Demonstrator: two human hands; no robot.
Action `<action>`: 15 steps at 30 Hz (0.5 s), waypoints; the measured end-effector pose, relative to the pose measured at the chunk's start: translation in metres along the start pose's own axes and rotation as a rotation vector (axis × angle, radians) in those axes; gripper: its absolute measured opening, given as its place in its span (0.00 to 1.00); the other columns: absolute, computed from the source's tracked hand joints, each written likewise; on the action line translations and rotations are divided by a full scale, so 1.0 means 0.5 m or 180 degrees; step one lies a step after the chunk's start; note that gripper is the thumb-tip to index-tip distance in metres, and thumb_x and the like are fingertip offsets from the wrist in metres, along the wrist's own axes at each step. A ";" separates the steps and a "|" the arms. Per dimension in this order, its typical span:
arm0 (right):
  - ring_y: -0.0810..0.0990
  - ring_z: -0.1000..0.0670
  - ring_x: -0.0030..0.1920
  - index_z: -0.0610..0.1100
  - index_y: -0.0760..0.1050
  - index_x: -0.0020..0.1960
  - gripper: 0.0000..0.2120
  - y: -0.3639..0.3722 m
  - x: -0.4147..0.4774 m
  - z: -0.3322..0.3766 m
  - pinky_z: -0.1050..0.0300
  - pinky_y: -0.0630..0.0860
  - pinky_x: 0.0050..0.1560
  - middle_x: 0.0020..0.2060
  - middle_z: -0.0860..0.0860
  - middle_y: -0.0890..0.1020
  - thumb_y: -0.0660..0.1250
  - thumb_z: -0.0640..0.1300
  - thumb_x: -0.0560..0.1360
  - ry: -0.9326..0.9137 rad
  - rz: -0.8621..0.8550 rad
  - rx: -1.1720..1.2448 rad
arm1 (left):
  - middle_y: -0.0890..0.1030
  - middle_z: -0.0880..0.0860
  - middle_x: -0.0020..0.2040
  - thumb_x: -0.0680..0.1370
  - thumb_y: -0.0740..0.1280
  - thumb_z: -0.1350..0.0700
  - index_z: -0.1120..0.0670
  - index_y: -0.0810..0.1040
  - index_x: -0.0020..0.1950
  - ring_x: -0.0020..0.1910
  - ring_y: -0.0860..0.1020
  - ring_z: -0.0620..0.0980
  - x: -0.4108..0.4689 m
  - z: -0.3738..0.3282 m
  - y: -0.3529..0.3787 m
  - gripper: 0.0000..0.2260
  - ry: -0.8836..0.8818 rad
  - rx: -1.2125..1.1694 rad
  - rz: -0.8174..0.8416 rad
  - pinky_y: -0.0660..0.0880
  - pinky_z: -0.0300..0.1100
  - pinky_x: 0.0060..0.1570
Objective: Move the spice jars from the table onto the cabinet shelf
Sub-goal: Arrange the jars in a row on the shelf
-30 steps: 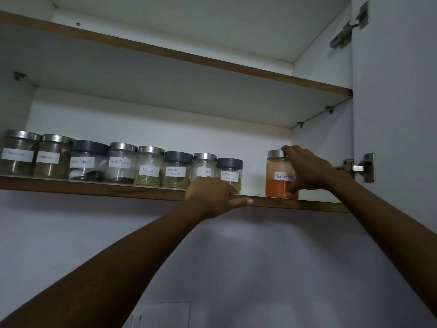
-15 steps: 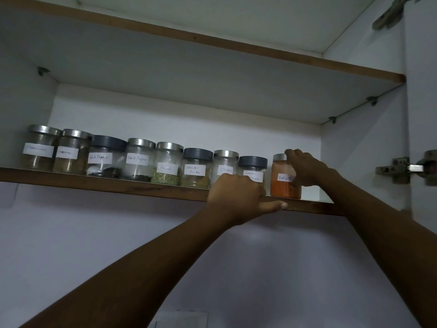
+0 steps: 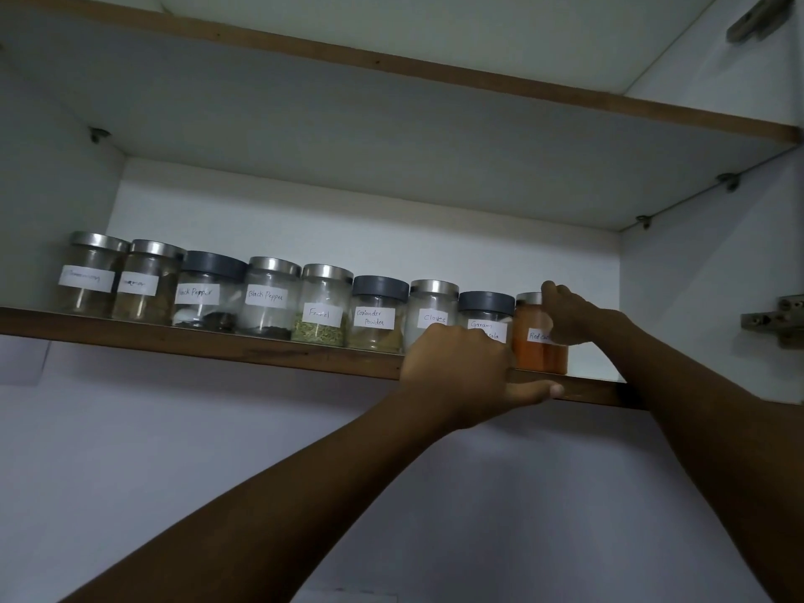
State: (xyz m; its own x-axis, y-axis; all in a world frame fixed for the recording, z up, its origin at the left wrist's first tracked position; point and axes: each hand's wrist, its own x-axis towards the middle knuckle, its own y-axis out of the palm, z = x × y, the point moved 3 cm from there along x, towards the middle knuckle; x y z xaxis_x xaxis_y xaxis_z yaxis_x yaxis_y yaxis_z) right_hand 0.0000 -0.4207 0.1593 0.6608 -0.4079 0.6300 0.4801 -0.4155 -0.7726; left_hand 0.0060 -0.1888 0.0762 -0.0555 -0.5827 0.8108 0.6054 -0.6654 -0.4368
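A row of labelled glass spice jars stands on the cabinet shelf (image 3: 217,346). At the row's right end is the red chilli jar (image 3: 537,354), full of orange-red powder, touching the garam masala jar (image 3: 484,317). My right hand (image 3: 570,317) wraps the red chilli jar's upper right side. My left hand (image 3: 461,376) rests on the shelf's front edge below the cloves jar (image 3: 430,306), thumb along the edge, fingers hidden behind the shelf lip. Further left stand coriander powder (image 3: 376,315), fennel (image 3: 324,306) and black pepper jars (image 3: 267,293).
An upper shelf (image 3: 435,76) hangs above the jars. The cabinet's right wall (image 3: 705,298) has shelf pins, and a door hinge (image 3: 778,319) sticks out at the right edge. Bare shelf remains right of the red chilli jar. White wall lies below the shelf.
The red chilli jar has slid left along the shelf in my right hand until it meets the garam masala jar. My left hand stays on the shelf edge. My view has shifted right.
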 end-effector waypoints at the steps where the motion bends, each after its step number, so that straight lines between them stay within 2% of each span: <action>1: 0.72 0.40 0.59 0.36 0.58 0.65 0.29 0.001 0.003 -0.001 0.48 0.73 0.55 0.60 0.37 0.69 0.70 0.36 0.70 0.0009 0.0018 0.0056 | 0.80 0.50 0.38 0.73 0.48 0.28 0.49 0.80 0.46 0.35 0.74 0.47 0.000 0.000 0.000 0.31 0.0006 0.0002 -0.0005 0.61 0.40 0.31; 4: 0.71 0.40 0.59 0.36 0.59 0.63 0.26 0.005 0.013 -0.004 0.47 0.73 0.55 0.58 0.37 0.70 0.68 0.35 0.71 0.0040 0.0051 0.0151 | 0.80 0.50 0.37 0.73 0.48 0.28 0.49 0.80 0.46 0.35 0.74 0.47 0.001 0.001 0.000 0.31 0.0010 -0.0004 0.0000 0.61 0.39 0.30; 10: 0.68 0.40 0.61 0.35 0.60 0.63 0.24 0.019 0.024 -0.012 0.47 0.69 0.58 0.62 0.37 0.67 0.67 0.35 0.72 0.0026 0.0061 0.0256 | 0.80 0.49 0.37 0.73 0.48 0.28 0.49 0.80 0.45 0.36 0.77 0.47 0.001 0.002 0.004 0.30 0.0039 -0.0037 -0.0003 0.67 0.40 0.35; 12: 0.63 0.38 0.67 0.35 0.58 0.65 0.25 0.022 0.022 -0.011 0.46 0.66 0.62 0.67 0.36 0.60 0.66 0.34 0.72 0.0008 0.0100 0.0181 | 0.80 0.49 0.37 0.73 0.48 0.28 0.48 0.80 0.47 0.36 0.76 0.47 0.000 0.002 0.004 0.30 0.0046 -0.0017 -0.0048 0.67 0.40 0.35; 15: 0.56 0.36 0.72 0.36 0.51 0.72 0.32 0.025 0.010 -0.007 0.45 0.63 0.68 0.74 0.37 0.45 0.64 0.34 0.74 0.0037 0.0188 0.0090 | 0.79 0.48 0.36 0.73 0.48 0.28 0.48 0.81 0.47 0.34 0.74 0.46 0.001 0.004 0.006 0.30 0.0030 -0.0016 -0.0067 0.65 0.39 0.33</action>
State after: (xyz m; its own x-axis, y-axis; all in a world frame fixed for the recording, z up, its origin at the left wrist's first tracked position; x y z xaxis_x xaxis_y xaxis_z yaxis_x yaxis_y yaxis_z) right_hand 0.0074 -0.4311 0.1529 0.6818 -0.4406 0.5840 0.4566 -0.3673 -0.8103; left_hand 0.0093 -0.1902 0.0759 -0.0756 -0.5728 0.8162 0.5999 -0.6800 -0.4215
